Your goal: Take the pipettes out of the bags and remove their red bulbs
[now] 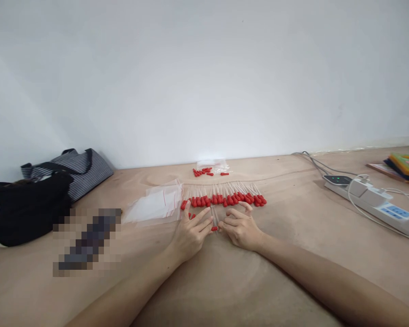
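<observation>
Head camera: a dropper (214, 229) is between the two hands, just above or on the worktop (276, 281), its red bulb toward the person and a thin clear tube (215, 213) pointing away. The fingers of the left hand (189, 238) curl in at one side of the bulb and those of the right hand (241, 230) at the other; whether either grip is closed on it cannot be told, as the fingers hide the contact.

The dropper should be very light. The bulb is probably soft and rubbery, easy to pinch without slipping, so it seems the best place to take hold; the tube looks smooth, slim and likelier to slide or bend. Beyond the hands lies a row of droppers (230, 200), bulbs nearest the person.

To the left, clear plastic bags (153, 204) lie in a flat, overlapping pile; any contents are too faint to make out. By the wall, another clear bag (209, 163) lies beside loose red bulbs (201, 172) and small white pieces (222, 169); whether some are inside is unclear. A black bag (27, 209) and a striped bag (97, 175) hide their contents.
</observation>
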Tool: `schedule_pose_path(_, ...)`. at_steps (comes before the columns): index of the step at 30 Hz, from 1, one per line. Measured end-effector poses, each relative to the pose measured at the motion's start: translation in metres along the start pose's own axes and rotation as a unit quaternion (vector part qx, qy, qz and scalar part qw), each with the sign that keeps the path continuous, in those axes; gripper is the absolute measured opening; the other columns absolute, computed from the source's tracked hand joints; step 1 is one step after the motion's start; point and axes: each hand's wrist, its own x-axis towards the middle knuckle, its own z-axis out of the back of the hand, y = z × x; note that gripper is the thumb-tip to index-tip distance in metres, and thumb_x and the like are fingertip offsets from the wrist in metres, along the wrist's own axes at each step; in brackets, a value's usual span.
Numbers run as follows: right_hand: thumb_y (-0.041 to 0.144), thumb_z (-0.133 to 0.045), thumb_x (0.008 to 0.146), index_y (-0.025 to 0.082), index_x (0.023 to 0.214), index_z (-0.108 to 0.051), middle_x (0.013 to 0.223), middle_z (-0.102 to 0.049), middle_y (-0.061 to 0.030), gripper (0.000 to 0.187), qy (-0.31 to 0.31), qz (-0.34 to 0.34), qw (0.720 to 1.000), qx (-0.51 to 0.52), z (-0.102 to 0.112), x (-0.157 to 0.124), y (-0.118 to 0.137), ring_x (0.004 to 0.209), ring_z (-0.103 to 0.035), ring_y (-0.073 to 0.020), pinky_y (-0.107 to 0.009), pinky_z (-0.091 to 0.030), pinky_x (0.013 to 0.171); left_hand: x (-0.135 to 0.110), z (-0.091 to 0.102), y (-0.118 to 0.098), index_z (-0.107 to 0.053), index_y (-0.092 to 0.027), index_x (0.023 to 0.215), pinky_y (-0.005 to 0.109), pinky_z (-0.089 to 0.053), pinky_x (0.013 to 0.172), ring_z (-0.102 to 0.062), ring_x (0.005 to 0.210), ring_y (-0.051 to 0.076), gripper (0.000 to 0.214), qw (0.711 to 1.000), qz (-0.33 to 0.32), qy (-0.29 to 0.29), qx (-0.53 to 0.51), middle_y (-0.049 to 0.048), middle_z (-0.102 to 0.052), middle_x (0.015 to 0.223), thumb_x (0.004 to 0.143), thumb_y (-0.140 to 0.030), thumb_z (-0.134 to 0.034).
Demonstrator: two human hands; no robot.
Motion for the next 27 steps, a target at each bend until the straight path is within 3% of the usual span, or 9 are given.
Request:
schedule_pose_path(20,0.021,-0.043,0.082,0.02,0.073,-0.056,0.055,-0.052,0.0034,0.015,0.031,-0.012,0.999,0.001,0.0034,0.0013,0.0024,0.068,-0.039,-0.012,-0.039,-0.016,0.084,0.0011,0.0031,-0.0019,-0.063,-0.017,0.079,0.063,0.004,0.1,-0.055,0.104,0.021,0.022,1.0,-0.009,-0.022,0.004,0.0018,-0.069,0.089,0.086,-0.012,-0.042)
schedule_pose_path(27,0.022,-0.043,0.081,0.021,0.073,-0.057,0.056,-0.051,0.0023,0.017,0.043,-0.016,0.999,0.01,0.0043,0.0014,0.0023,0.068,-0.039,-0.0126,-0.039,-0.017,0.081,-0.0032,0.0046,-0.0025,-0.062,-0.017,0.078,0.049,-0.007,0.105,-0.055,0.104,0.018,0.024,0.998,-0.029,-0.021,0.053,0.0025,-0.068,0.095,0.085,-0.009,-0.041)
